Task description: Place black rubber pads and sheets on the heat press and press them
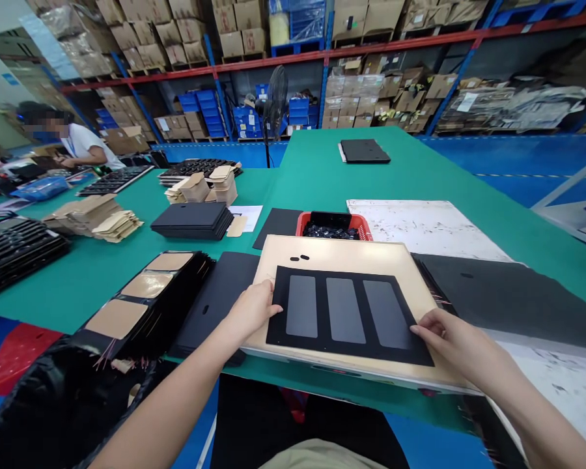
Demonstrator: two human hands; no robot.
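A black sheet with three rectangular grey windows [324,312] lies over a pale, lit-looking board [336,251]. At its left edge my left hand [254,311] is closed, thumb on top and the fingers partly hidden. My right hand [437,331] pinches the opposite edge between thumb and bent fingers. Two small black oval pieces [299,258] rest on the board above the sheet. Just behind the board stands a red basket [300,228] full of small black pieces.
Left of the board are black sheets [224,286] and a stack with tan panels [122,319]. Farther left lie black boards [190,218] and cardboard piles [85,212]. Black sheets [512,293] lie at right, a stained white board [420,221] behind. Another person [85,143] sits far left.
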